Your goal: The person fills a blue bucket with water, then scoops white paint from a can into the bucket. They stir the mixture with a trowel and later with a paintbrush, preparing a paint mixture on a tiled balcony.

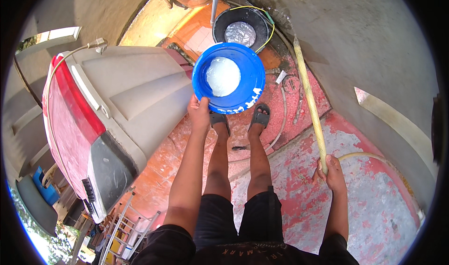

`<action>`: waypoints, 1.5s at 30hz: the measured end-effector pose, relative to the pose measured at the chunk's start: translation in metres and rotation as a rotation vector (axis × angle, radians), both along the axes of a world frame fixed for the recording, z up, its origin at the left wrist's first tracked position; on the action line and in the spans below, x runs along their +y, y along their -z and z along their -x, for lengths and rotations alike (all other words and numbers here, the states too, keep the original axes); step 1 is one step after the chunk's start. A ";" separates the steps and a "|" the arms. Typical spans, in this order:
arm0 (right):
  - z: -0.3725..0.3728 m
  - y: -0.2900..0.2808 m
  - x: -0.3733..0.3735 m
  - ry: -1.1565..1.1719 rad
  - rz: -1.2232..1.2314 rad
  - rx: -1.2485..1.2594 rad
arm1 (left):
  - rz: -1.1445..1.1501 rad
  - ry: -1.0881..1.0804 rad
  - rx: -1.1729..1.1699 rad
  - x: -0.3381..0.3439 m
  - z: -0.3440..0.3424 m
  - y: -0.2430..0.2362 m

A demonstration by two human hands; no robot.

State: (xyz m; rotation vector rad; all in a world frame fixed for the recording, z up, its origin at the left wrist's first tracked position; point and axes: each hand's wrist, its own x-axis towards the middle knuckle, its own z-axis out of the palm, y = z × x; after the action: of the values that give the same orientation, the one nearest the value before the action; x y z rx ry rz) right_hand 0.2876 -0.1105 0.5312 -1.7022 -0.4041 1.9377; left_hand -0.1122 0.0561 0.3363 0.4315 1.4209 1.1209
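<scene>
My left hand grips the near rim of a round blue basin, fingers closed on its edge. The basin is held up in front of my legs. White liquid or a white bottom shows in its middle, and white smears cling to its right and near rim. My right hand is wrapped around a pale yellow hose. Its held length points up and away, with the far end close to the grey wall. Past my fist, the hose trails off to the right.
A black bucket of water with a yellow handle stands beyond the basin, beneath a grey pipe. At left is a washing machine with a plug and black brush on it. A grey wall curves along the right.
</scene>
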 end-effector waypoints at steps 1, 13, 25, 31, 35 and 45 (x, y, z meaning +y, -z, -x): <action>-0.003 0.003 0.002 -0.018 0.013 -0.039 | -0.007 0.003 -0.004 -0.001 0.001 -0.002; 0.004 -0.017 0.007 -0.376 0.209 0.157 | -0.014 0.066 0.007 0.012 -0.004 0.002; -0.020 0.090 0.024 -0.028 0.006 -0.178 | 0.039 0.027 0.002 0.011 -0.002 -0.012; -0.029 0.271 0.048 -0.220 0.119 -0.451 | 0.100 -0.013 -0.034 0.000 -0.004 -0.034; -0.038 0.361 0.067 -0.495 0.050 -0.799 | 0.131 -0.018 -0.098 -0.005 -0.002 -0.045; -0.004 0.337 0.108 -0.405 -0.153 -0.826 | -0.012 0.088 -0.119 -0.021 -0.017 -0.063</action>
State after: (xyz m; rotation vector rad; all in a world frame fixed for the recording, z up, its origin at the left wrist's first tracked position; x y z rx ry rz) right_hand 0.2917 -0.0024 0.1942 -2.3867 -1.2358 1.2838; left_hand -0.0949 0.0347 0.3995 0.4245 1.2806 1.0669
